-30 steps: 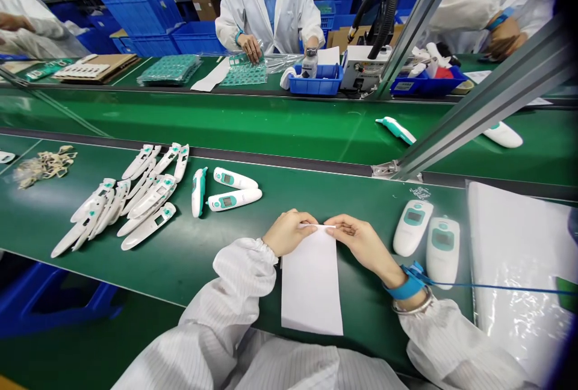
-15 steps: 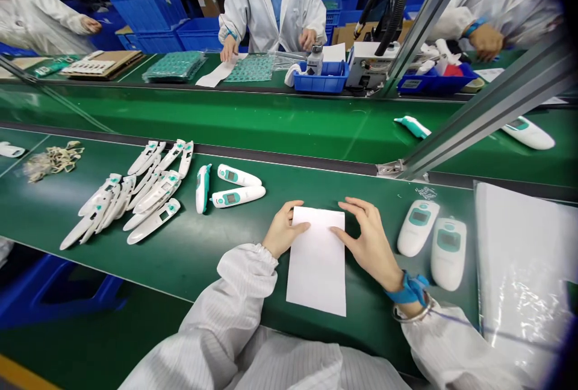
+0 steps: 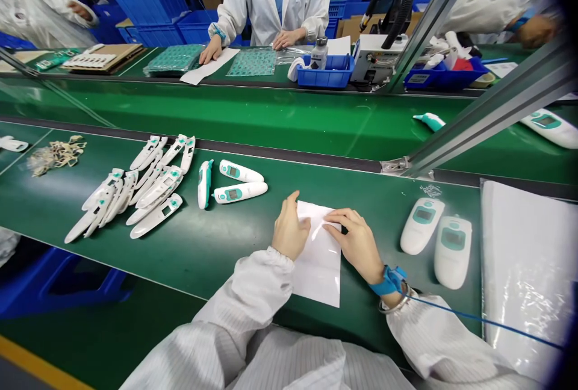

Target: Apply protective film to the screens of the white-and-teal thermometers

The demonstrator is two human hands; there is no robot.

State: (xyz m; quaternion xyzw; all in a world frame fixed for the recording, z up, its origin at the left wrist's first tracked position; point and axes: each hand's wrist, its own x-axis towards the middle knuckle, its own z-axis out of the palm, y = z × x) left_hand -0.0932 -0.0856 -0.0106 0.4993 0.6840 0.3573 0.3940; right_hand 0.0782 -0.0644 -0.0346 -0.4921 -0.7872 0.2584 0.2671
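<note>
Left hand [image 3: 289, 227] open against the white paper sheet [image 3: 321, 275]; right hand [image 3: 356, 242] open, lying flat across it, on the green surface [image 3: 235, 245].

a plain white rectangular paper sheet [image 3: 321, 272] lying flat, slightly askew

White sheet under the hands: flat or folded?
Sheet lies spread on the belt; left hand and right hand cover its upper part: fold there, cannot tell.

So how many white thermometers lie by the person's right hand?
2 thermometers, display up on the green belt beside the right hand: one closer to that hand, the other next to the clear plastic sheet.
</note>
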